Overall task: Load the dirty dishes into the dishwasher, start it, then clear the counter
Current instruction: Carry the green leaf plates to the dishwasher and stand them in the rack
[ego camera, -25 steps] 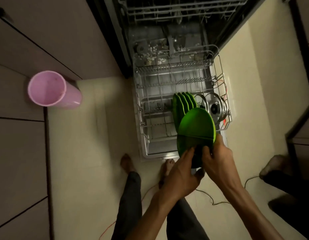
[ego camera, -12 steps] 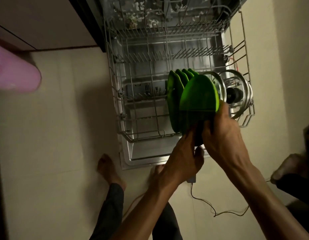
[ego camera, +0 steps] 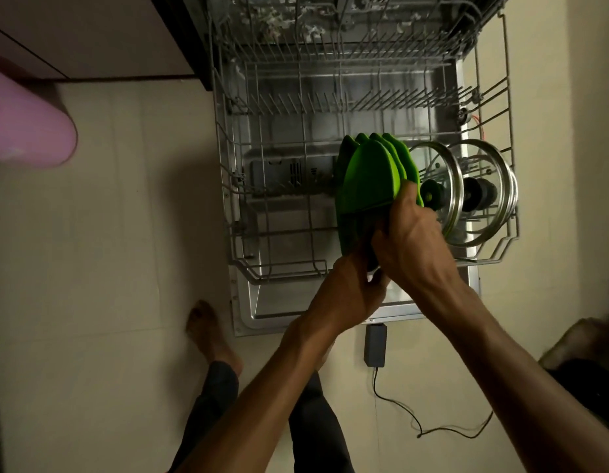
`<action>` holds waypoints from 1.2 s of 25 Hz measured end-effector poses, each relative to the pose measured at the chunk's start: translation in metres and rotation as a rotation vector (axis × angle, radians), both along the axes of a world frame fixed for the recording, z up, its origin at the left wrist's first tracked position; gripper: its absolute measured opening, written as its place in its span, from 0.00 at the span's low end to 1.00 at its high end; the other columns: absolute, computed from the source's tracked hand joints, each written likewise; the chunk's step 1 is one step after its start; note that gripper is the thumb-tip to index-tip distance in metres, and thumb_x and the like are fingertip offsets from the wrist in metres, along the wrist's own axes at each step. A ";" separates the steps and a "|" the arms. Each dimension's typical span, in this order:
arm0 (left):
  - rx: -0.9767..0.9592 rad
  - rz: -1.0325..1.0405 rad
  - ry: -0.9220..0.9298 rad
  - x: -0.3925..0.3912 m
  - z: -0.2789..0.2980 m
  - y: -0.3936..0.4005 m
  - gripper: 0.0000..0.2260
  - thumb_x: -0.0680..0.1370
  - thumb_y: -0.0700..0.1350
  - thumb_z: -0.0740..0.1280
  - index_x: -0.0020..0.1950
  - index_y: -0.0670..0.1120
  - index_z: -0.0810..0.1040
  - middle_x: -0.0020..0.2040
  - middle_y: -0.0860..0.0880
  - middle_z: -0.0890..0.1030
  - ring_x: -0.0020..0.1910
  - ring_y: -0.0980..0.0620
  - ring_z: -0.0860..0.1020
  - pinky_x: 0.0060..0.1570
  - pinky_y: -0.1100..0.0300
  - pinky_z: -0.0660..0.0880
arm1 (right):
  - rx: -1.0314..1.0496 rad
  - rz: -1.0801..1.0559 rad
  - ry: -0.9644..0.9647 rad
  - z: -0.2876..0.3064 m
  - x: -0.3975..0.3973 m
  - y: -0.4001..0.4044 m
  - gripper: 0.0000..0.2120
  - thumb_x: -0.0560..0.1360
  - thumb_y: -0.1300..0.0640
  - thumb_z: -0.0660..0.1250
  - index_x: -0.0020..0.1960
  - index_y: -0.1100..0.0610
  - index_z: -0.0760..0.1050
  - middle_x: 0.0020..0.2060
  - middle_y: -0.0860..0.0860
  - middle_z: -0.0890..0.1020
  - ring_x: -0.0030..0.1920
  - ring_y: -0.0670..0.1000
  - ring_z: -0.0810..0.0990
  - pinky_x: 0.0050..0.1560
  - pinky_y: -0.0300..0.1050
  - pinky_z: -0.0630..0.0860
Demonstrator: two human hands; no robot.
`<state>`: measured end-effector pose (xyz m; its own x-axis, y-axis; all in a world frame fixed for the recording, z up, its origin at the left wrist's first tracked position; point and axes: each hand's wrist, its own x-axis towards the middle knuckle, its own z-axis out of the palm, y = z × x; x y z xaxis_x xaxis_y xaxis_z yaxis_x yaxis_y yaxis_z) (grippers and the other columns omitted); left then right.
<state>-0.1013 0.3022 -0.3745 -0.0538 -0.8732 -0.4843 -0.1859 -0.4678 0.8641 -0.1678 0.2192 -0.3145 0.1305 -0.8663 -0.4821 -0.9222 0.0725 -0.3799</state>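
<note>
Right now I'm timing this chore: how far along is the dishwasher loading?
Partway. Done: several green plates and two glass lids stand in the lower rack. In hand: the right hand and left hand are slotting in another green plate. Left: starting the machine; the counter is out of view.

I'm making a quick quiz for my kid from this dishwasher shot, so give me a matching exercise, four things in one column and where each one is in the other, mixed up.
Things
1. green plate
2. glass lids
3. black adapter
4. pink cup

Places
A. on the floor in front of the open dishwasher door
B. at the left edge of the view
C. held by both hands over the lower rack
D. standing on edge at the rack's right end

Pairs: 1-C, 2-D, 3-A, 4-B
</note>
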 end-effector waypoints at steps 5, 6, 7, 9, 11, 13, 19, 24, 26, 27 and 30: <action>0.044 -0.008 0.016 0.003 -0.011 -0.009 0.17 0.76 0.48 0.62 0.61 0.40 0.74 0.44 0.49 0.77 0.47 0.47 0.79 0.45 0.61 0.70 | 0.048 0.006 0.020 -0.020 0.004 -0.011 0.15 0.77 0.64 0.58 0.62 0.65 0.61 0.50 0.68 0.78 0.48 0.70 0.78 0.46 0.60 0.77; 0.045 -0.018 -0.011 0.004 -0.014 -0.011 0.20 0.74 0.50 0.60 0.61 0.40 0.74 0.44 0.49 0.78 0.47 0.46 0.79 0.44 0.61 0.70 | 0.061 0.016 0.029 -0.024 0.006 -0.013 0.15 0.77 0.65 0.58 0.62 0.66 0.61 0.50 0.68 0.78 0.49 0.70 0.78 0.46 0.59 0.77; 0.057 -0.032 -0.040 0.004 -0.017 -0.013 0.21 0.73 0.51 0.58 0.60 0.40 0.75 0.44 0.48 0.78 0.46 0.45 0.79 0.42 0.61 0.70 | 0.075 0.026 0.039 -0.027 0.008 -0.015 0.14 0.77 0.65 0.59 0.62 0.66 0.61 0.51 0.68 0.78 0.50 0.70 0.79 0.47 0.59 0.77; 0.098 -0.055 -0.059 0.006 -0.023 -0.015 0.20 0.73 0.50 0.59 0.59 0.39 0.75 0.44 0.43 0.79 0.46 0.42 0.79 0.38 0.62 0.67 | 0.109 0.044 0.067 -0.035 0.012 -0.018 0.16 0.77 0.65 0.59 0.63 0.66 0.61 0.52 0.68 0.78 0.52 0.69 0.79 0.48 0.57 0.77; 0.139 -0.060 -0.045 0.010 -0.029 -0.016 0.12 0.76 0.46 0.63 0.54 0.39 0.75 0.41 0.40 0.78 0.44 0.39 0.78 0.33 0.65 0.64 | 0.140 0.063 0.113 -0.043 0.017 -0.020 0.19 0.77 0.66 0.60 0.66 0.66 0.60 0.55 0.66 0.78 0.55 0.68 0.78 0.48 0.54 0.75; 0.167 -0.063 -0.032 0.015 -0.032 -0.017 0.07 0.76 0.46 0.63 0.48 0.42 0.73 0.35 0.43 0.74 0.39 0.41 0.75 0.30 0.66 0.62 | 0.146 0.069 0.138 -0.051 0.020 -0.021 0.20 0.77 0.66 0.60 0.67 0.66 0.60 0.56 0.65 0.77 0.56 0.67 0.78 0.50 0.55 0.75; 0.174 -0.082 -0.025 0.020 -0.038 -0.025 0.02 0.79 0.42 0.63 0.46 0.47 0.71 0.34 0.53 0.73 0.33 0.55 0.71 0.32 0.66 0.64 | 0.092 0.091 0.126 -0.060 0.020 -0.022 0.17 0.77 0.66 0.60 0.65 0.64 0.63 0.54 0.65 0.78 0.54 0.67 0.78 0.51 0.57 0.77; 0.192 -0.040 -0.094 0.019 -0.035 -0.030 0.10 0.80 0.40 0.62 0.38 0.49 0.70 0.43 0.37 0.81 0.46 0.39 0.80 0.39 0.60 0.68 | 0.050 0.048 0.064 -0.052 0.016 -0.019 0.17 0.79 0.61 0.62 0.65 0.63 0.65 0.52 0.65 0.78 0.53 0.66 0.78 0.49 0.55 0.75; 0.191 -0.041 -0.130 0.018 -0.031 -0.032 0.09 0.80 0.39 0.62 0.40 0.47 0.72 0.45 0.36 0.82 0.46 0.38 0.80 0.39 0.59 0.68 | 0.038 0.029 0.031 -0.049 0.013 -0.015 0.16 0.79 0.58 0.63 0.64 0.62 0.65 0.50 0.64 0.78 0.51 0.66 0.78 0.49 0.55 0.75; 0.191 -0.043 -0.144 0.018 -0.028 -0.032 0.07 0.79 0.39 0.62 0.41 0.47 0.72 0.45 0.37 0.82 0.46 0.38 0.80 0.38 0.59 0.67 | 0.034 0.030 0.021 -0.048 0.012 -0.013 0.16 0.79 0.58 0.63 0.64 0.62 0.66 0.49 0.63 0.78 0.50 0.66 0.79 0.49 0.55 0.75; 0.179 -0.041 -0.157 0.020 -0.025 -0.028 0.03 0.79 0.39 0.62 0.47 0.45 0.75 0.44 0.40 0.81 0.47 0.39 0.79 0.38 0.60 0.67 | 0.028 0.046 0.007 -0.047 0.007 -0.005 0.19 0.79 0.56 0.63 0.66 0.62 0.65 0.48 0.62 0.79 0.49 0.65 0.79 0.44 0.50 0.73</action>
